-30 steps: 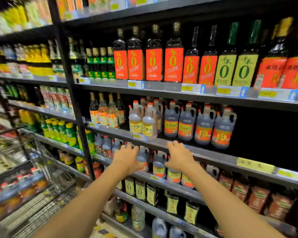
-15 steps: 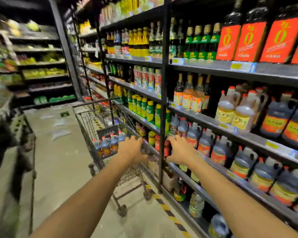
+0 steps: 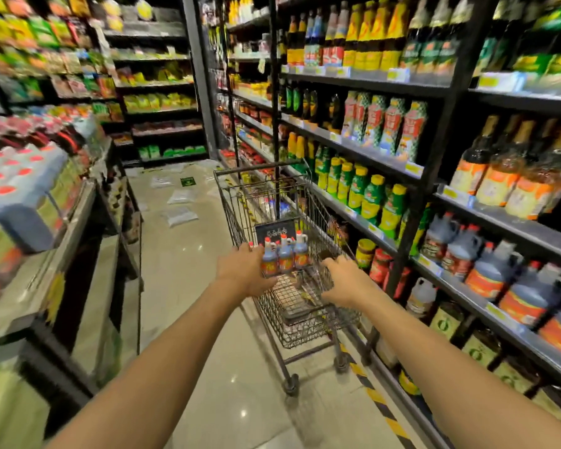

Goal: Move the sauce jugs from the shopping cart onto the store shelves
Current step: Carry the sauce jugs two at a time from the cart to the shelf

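Three grey sauce jugs (image 3: 282, 258) with red caps and orange labels stand side by side in the upper basket of the wire shopping cart (image 3: 300, 314). My left hand (image 3: 244, 273) reaches in at their left side, fingers loosely spread against the leftmost jug, with no clear grip. My right hand (image 3: 345, 281) hovers over the cart's right rim, fingers relaxed and holding nothing. More of the same jugs (image 3: 496, 275) stand in a row on the store shelf (image 3: 433, 268) to the right.
The cart stands close along the right shelving, which is packed with bottles (image 3: 366, 192). A low display (image 3: 33, 286) of packaged goods lines the left side. Tiled aisle floor (image 3: 188, 254) runs between them, with a yellow-black stripe (image 3: 381, 403) at the shelf base.
My view has swung left from the shelf to the cart. Both hands have moved away from the shelved jugs and now reach into the cart by the jugs there.
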Available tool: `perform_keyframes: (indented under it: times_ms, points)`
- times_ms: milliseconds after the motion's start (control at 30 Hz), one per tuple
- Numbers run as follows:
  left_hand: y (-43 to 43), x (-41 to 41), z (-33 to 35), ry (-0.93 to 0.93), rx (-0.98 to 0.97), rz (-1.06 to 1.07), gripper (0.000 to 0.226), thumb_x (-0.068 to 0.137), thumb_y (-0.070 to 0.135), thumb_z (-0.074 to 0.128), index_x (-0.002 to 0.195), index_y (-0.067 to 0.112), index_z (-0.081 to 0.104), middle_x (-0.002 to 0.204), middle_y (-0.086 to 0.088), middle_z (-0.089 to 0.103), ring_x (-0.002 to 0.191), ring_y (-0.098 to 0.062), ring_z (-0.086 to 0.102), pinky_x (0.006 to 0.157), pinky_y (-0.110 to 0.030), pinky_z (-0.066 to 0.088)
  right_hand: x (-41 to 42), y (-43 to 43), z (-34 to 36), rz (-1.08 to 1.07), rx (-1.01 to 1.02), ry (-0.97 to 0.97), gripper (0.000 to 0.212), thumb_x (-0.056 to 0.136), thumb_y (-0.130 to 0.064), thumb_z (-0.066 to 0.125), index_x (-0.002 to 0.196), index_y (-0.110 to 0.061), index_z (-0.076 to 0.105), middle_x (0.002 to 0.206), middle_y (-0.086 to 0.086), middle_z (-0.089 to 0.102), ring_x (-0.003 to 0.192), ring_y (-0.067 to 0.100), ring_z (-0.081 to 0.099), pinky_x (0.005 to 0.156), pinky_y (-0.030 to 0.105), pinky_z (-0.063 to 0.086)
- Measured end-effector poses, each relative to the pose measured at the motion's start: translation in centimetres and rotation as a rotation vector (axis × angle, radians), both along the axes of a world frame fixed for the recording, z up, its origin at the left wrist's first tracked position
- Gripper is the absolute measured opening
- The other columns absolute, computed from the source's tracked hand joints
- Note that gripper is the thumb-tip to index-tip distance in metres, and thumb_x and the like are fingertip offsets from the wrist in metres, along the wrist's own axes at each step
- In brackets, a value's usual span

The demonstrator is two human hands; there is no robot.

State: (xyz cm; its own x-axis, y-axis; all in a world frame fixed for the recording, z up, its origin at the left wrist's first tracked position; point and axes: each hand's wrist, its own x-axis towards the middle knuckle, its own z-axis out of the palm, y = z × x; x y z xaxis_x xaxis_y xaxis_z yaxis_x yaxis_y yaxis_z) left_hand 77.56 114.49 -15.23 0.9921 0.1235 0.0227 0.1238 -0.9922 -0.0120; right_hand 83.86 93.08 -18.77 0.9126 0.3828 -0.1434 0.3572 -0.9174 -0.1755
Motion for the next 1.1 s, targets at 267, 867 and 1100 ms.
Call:
perform_keyframes:
  times_ms: [267, 867, 1100]
  points:
    - [5.7, 12.6, -3.6, 0.089, 0.045, -0.002, 0.073, 0.079, 0.068, 0.057, 0.137, 0.025, 0.041, 0.129, -0.007, 0.051, 0.120, -0.028, 0.050, 0.091, -0.040, 0.045, 13.4, 6.1, -5.6, -0.020, -0.005, 0.142, 0.076, 0.085, -0.040, 0.070, 0.146, -0.023, 0.029, 0.147, 0.009, 0.031, 0.138, 0.032, 0.029, 0.104, 0.045, 0.042]
    - [19.0, 40.5, -11.3, 0.351, 0.034, -0.085, 0.070, 0.079, 0.059, 0.064, 0.134, 0.022, 0.042, 0.132, -0.009, 0.049, 0.123, -0.030, 0.047, 0.095, -0.043, 0.048, 40.2, 18.5, -11.0, -0.093, -0.014, 0.255, 0.083, 0.081, -0.052, 0.070, 0.148, -0.026, 0.029, 0.146, 0.015, 0.034, 0.136, 0.037, 0.034, 0.106, 0.049, 0.038]
    - [24.3, 50.3, -15.3, 0.401, 0.062, -0.290, 0.080, 0.082, 0.056, 0.065, 0.144, 0.018, 0.033, 0.137, -0.014, 0.043, 0.128, -0.034, 0.042, 0.095, -0.048, 0.044, 44.8, 22.7, -14.6, -0.321, -0.054, 0.336, 0.087, 0.085, -0.049, 0.068, 0.152, -0.018, 0.023, 0.151, 0.015, 0.028, 0.140, 0.035, 0.030, 0.108, 0.048, 0.038]
